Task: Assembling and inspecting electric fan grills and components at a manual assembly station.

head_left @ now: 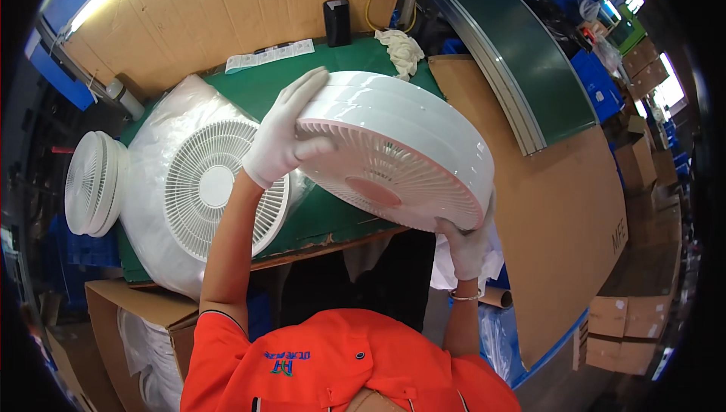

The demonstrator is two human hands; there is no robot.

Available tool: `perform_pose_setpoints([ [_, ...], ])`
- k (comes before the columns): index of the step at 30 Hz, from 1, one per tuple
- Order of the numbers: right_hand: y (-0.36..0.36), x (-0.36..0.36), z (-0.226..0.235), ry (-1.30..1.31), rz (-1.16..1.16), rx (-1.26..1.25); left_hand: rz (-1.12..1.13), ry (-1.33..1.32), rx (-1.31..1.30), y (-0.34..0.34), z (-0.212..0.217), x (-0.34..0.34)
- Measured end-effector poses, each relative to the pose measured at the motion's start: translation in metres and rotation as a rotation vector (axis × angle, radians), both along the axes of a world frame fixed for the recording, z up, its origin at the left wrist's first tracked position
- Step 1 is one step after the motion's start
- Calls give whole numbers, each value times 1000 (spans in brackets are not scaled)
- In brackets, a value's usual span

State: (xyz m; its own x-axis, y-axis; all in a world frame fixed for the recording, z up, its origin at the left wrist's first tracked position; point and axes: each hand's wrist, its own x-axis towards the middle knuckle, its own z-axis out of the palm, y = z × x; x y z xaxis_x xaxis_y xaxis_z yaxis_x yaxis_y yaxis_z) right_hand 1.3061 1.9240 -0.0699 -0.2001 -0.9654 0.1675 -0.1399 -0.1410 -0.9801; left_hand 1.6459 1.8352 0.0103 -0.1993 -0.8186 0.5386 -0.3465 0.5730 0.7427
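A deep, round white fan grille (386, 174), with a glossy rim and a slatted face, hangs tilted above the green table. My left hand (281, 132), in a white glove, is closed on its upper left edge, thumb against the slatted side. My gloved right hand (465, 249) grips the lower right edge; some of its fingers are hidden behind the rim. Just left of my left forearm, another white fan grille (217, 185) lies flat on clear plastic bags (155, 162). Several more grilles (94, 184) stand stacked on edge at the far left.
The green table (363, 57) holds a printed sheet (270, 57), a black box-shaped object (337, 23) and a crumpled cloth (401, 53) at the back. Large cardboard (563, 208) slopes along the right. An open carton (144, 302) with white parts sits at lower left.
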Motion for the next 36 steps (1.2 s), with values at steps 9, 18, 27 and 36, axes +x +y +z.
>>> perform_pose_setpoints([
  [9,-41,-17,76,-272,167,-134,105,-295,-190,4,26,-24],
  [18,-94,11,132,325,517,34,151,-334,-258,12,11,1],
  [27,-86,17,130,386,296,-256,221,-366,-330,18,21,-18],
  [36,-103,3,125,510,387,-280,218,-328,-306,16,20,-24],
])
